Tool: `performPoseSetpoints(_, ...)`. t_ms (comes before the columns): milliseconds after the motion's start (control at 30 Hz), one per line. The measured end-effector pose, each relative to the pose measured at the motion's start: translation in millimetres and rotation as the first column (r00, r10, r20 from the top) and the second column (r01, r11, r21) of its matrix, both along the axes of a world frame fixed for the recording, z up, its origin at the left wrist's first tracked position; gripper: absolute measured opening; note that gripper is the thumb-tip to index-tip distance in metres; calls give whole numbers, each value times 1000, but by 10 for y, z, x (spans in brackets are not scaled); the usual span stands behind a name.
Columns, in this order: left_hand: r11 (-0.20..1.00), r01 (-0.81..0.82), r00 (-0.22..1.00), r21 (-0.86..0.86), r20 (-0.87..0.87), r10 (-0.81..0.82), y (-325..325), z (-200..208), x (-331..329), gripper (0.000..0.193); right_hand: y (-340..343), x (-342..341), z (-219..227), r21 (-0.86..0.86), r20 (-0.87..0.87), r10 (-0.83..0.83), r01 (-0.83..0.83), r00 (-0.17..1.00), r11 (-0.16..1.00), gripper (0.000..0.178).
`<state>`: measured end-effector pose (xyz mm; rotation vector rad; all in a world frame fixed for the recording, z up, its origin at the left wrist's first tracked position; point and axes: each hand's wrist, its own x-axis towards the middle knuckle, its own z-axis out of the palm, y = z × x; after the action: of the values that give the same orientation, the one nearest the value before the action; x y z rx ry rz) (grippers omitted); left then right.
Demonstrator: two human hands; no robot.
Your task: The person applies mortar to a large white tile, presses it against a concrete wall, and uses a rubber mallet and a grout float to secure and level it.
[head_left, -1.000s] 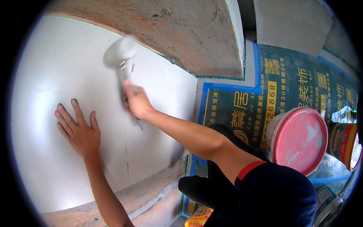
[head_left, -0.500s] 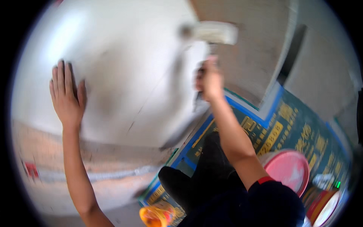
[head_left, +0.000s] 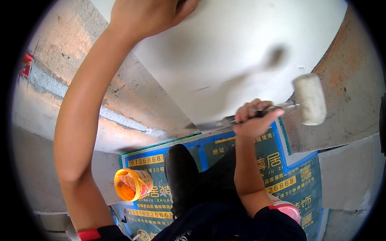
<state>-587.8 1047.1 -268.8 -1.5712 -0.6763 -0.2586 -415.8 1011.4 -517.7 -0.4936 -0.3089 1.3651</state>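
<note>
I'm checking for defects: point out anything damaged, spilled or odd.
Nothing looks spilled. Short dark marks interrupt the otherwise plain white tile, and a rough pale strip crosses the patchy bare wall; whether either is damage I cannot tell.

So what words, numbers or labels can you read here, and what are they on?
I won't copy the wording:
Green floor covering: large yellow characters and numbers, legible; smaller lines too small.
Yellow bucket: markings too small to read.
Dark shirt: pale emblem, too small.

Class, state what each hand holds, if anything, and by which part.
The right hand grips a white-headed mallet by its handle. The left hand is cut off above; its hold cannot be told.
</note>
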Motion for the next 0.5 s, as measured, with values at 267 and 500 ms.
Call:
performPoseSetpoints(267,989,145,989,-30,-13,-146,69,72,-150,50,-233,-124,-45,-71,-73,228,-233,971,970,56)
performPoseSetpoints(500,962,250,967,-112,79,-243,-45,29,-169,51,-373,-107,-124,-65,111,524,-520,844,851,62)
